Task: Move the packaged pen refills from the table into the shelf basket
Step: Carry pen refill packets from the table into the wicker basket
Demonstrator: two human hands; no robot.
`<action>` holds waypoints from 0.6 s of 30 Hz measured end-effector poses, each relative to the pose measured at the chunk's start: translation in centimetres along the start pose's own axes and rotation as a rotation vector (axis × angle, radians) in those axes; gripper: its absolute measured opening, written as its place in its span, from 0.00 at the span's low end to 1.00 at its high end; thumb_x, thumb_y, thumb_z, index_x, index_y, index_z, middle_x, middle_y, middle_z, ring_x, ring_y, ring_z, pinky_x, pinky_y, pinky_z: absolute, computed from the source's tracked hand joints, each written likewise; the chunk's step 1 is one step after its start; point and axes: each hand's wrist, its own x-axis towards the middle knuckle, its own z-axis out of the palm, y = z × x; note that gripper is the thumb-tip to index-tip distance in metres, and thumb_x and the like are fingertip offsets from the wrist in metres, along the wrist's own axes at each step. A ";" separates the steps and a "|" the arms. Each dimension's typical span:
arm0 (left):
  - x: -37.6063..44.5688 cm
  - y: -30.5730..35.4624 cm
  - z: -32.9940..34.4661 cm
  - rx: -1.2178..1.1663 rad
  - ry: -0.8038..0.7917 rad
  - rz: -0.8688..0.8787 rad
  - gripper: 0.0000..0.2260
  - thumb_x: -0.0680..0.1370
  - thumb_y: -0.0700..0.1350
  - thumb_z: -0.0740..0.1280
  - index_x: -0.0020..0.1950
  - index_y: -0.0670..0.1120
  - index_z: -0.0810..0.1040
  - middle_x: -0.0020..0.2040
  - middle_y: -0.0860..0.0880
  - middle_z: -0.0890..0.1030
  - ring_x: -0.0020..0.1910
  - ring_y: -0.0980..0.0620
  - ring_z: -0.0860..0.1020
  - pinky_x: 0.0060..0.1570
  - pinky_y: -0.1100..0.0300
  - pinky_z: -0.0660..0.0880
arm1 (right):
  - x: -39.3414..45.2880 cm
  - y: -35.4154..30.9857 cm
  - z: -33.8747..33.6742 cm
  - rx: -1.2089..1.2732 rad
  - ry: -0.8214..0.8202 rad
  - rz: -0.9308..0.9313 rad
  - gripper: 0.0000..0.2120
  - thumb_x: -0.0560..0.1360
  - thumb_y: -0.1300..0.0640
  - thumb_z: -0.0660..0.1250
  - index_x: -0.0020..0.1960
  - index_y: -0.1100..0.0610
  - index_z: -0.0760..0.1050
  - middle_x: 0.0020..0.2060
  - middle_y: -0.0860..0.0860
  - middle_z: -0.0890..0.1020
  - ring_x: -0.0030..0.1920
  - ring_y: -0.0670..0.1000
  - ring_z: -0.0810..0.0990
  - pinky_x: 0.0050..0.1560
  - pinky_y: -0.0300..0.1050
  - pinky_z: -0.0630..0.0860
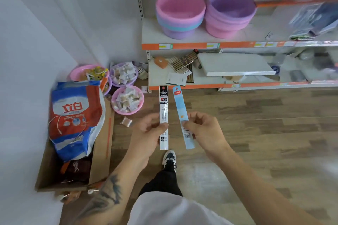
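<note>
Head view, looking down past your arms to a wooden floor (256, 133). Your left hand (146, 129) pinches a white-and-black refill pack (163, 107) between thumb and fingers, low on the strip; the grip is closed on the pack, which stands nearly upright with its black header at the far end. Your right hand (204, 129) pinches a light blue refill pack (180, 104) in the same manner, the grip closed on its lower part; this strip leans slightly, its red-marked top tilted left toward the other pack. The two packs are held just beside each other, apart, in the air above the floor and near the bottom edge of the shelf unit (228, 86).

On the shelf's middle level stand two stacks of basins (181, 14), pink on the left and purple on the right. The lowest level carries a loose white board (236, 64) and scattered small goods. To the left, on the floor by the wall, three small bowls (128, 99) hold wrapped items. Nearer, an open cardboard box (100, 151) contains a red, white and blue bag (73, 118). Your shoe (169, 159) shows below the packs.
</note>
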 end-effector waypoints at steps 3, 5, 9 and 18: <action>4.7 2.8 1.0 -0.014 -0.031 0.016 0.11 0.79 0.37 0.72 0.57 0.50 0.84 0.52 0.49 0.87 0.54 0.45 0.85 0.59 0.37 0.80 | 3.7 -3.2 -0.4 -0.043 0.052 -0.002 0.06 0.79 0.64 0.71 0.49 0.55 0.84 0.39 0.49 0.85 0.38 0.46 0.82 0.41 0.39 0.79; 7.2 4.7 1.9 -0.015 -0.044 0.037 0.10 0.77 0.39 0.74 0.56 0.50 0.84 0.52 0.49 0.87 0.53 0.46 0.84 0.60 0.39 0.80 | 5.8 -5.2 -0.6 -0.050 0.086 -0.024 0.06 0.79 0.63 0.71 0.48 0.53 0.84 0.38 0.47 0.85 0.38 0.45 0.81 0.40 0.38 0.78; 10.7 8.2 3.7 -0.017 -0.074 0.091 0.08 0.74 0.44 0.75 0.53 0.51 0.85 0.51 0.46 0.86 0.54 0.42 0.83 0.62 0.38 0.78 | 8.7 -8.3 -0.8 -0.005 0.127 -0.071 0.05 0.79 0.61 0.72 0.45 0.55 0.83 0.34 0.46 0.83 0.33 0.44 0.78 0.34 0.34 0.74; 16.7 14.4 6.6 -0.010 -0.105 0.170 0.09 0.70 0.50 0.73 0.50 0.54 0.85 0.48 0.45 0.86 0.53 0.38 0.83 0.59 0.31 0.77 | 14.4 -13.5 -2.2 0.072 0.147 -0.197 0.01 0.79 0.63 0.71 0.49 0.61 0.81 0.37 0.51 0.83 0.34 0.46 0.79 0.34 0.36 0.75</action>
